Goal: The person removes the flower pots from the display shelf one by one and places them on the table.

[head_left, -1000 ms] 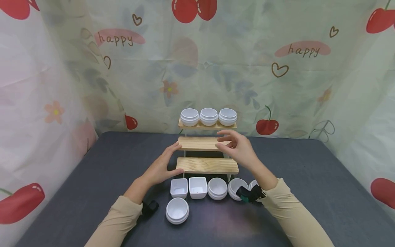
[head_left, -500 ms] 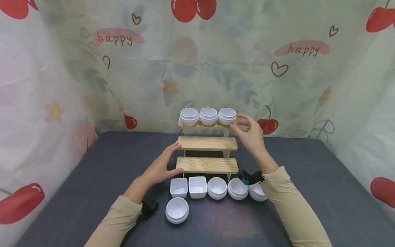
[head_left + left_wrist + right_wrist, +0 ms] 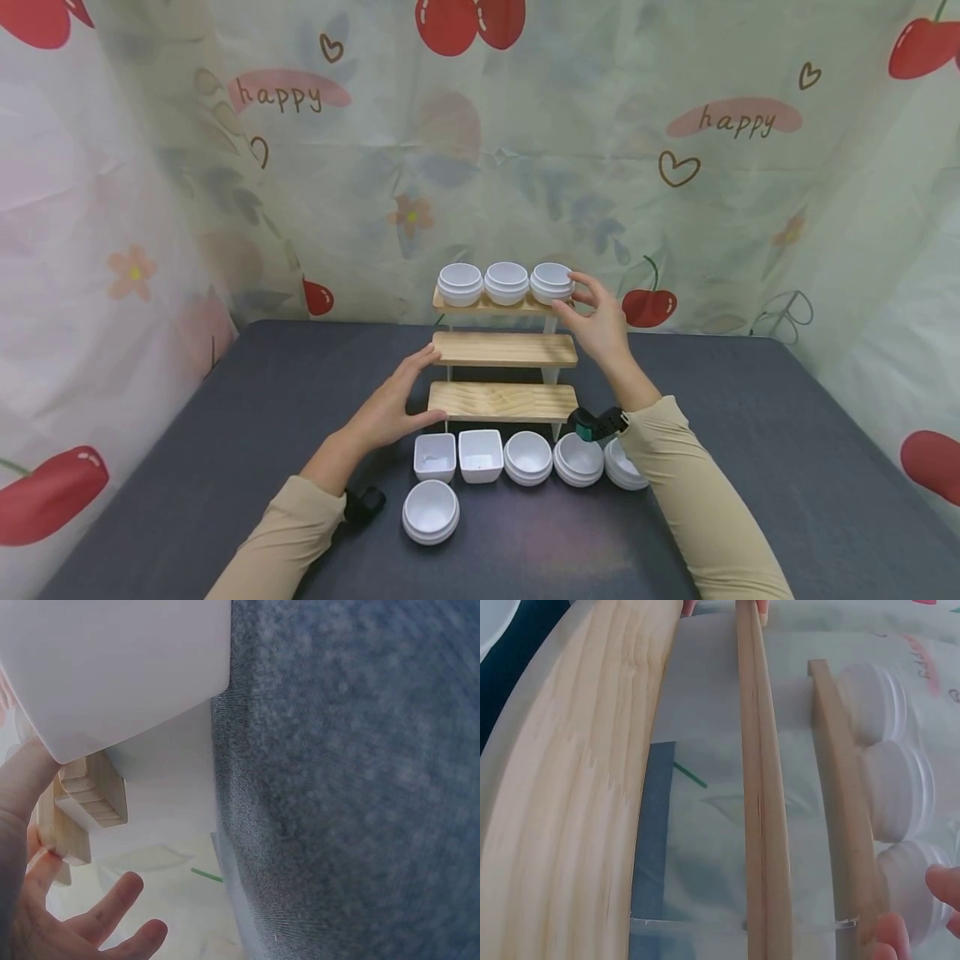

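Note:
A tiered wooden stand [image 3: 505, 350] is on the dark table, with three round white bowls on its top shelf [image 3: 498, 308]. My right hand [image 3: 603, 325] grips the rightmost of these, a round bowl [image 3: 550, 287], with the index finger at its rim and the thumb low in front. In the right wrist view, fingers [image 3: 943, 885] are against that bowl [image 3: 907, 881]. My left hand [image 3: 390, 404] touches the stand's left end, fingertips at the middle shelf [image 3: 495, 350] and thumb at the lower shelf [image 3: 506, 402]. The left wrist view shows two fingers extended loosely.
Before the stand is a row of two square bowls [image 3: 481, 468] and three round bowls [image 3: 527, 460]. Another round bowl [image 3: 431, 517] sits nearer, by the left wrist. A patterned curtain [image 3: 525, 167] hangs behind the table [image 3: 300, 358].
My right hand has risen from the middle shelf to the top shelf's right end, then moved left onto the rightmost bowl. The left hand has stayed in place.

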A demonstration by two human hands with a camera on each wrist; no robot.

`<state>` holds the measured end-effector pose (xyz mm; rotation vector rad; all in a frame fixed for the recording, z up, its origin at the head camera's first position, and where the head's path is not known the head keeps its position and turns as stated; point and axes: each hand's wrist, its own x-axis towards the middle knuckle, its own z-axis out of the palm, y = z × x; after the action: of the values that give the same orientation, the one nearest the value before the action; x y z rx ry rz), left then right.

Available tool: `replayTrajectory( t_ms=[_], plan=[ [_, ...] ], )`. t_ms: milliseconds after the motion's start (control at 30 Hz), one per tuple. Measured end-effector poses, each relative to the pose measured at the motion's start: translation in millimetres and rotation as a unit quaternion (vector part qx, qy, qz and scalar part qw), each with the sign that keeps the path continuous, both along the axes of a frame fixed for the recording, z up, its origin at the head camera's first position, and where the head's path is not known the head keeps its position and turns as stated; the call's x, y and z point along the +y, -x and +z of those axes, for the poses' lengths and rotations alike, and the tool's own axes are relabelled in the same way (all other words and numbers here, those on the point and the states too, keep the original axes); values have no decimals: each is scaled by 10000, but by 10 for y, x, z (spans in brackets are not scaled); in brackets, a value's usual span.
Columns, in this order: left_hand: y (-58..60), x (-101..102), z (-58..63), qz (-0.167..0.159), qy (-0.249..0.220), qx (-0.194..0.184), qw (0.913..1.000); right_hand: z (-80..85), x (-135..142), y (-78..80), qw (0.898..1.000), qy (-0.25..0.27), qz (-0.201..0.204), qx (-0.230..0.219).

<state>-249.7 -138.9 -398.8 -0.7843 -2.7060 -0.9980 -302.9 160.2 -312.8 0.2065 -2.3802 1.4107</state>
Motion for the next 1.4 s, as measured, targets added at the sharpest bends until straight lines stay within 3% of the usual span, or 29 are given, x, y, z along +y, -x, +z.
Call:
replayTrajectory(
  t_ms=[533, 967, 1400],
  plan=[
    [-13, 1, 3, -12, -28, 14, 10000, 1, -79, 11, 9988, 436, -174, -143],
    [-6, -3, -9, -20, -37, 17, 10000, -7, -24, 32, 9984, 445, -342, -15],
    [11, -9, -5, 7, -7, -25, 10000, 45, 7, -44, 9987, 460, -223, 47]
  ],
)
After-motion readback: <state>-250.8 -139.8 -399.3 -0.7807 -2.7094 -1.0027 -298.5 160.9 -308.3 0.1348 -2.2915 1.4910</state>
